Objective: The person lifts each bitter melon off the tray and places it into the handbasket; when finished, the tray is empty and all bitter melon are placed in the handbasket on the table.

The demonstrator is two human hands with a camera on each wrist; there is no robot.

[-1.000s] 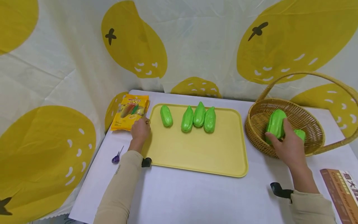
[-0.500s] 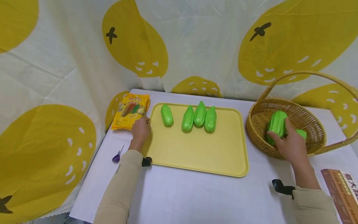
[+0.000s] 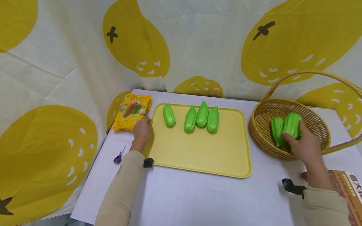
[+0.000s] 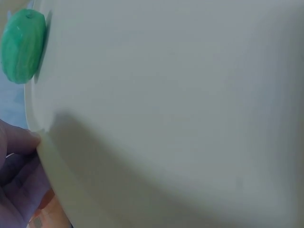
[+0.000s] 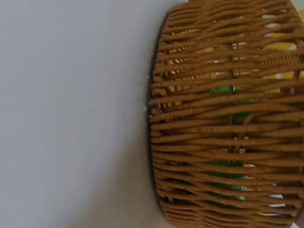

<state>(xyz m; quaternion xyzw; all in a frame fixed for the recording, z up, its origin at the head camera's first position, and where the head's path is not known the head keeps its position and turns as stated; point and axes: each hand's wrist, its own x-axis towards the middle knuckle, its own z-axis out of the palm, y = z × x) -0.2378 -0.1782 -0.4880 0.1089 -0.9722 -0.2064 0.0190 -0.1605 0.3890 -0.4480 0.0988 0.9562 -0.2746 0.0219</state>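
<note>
A yellow tray (image 3: pixel 198 153) lies in the middle of the white table with several green gourds in a row at its far side, one of them apart on the left (image 3: pixel 168 115). My left hand (image 3: pixel 142 130) holds the tray's left rim (image 4: pixel 42 156), and a finger (image 4: pixel 19 141) presses against it in the left wrist view. To the right stands a wicker basket (image 3: pixel 255 131) with a tall handle. Inside it my right hand (image 3: pixel 304 145) grips a green gourd (image 3: pixel 292 125). A second gourd (image 3: pixel 276 131) lies just to its left.
A yellow snack bag (image 3: pixel 133 110) lies beyond the left hand, and a purple wrapped lollipop (image 3: pixel 117 158) lies near the table's left edge. A brown book (image 3: pixel 346 188) sits at the near right corner. The right wrist view shows the basket's woven wall (image 5: pixel 228 123).
My right hand has shifted right inside the basket, off the left gourd and onto the right one. The left hand and the tray have stayed put.
</note>
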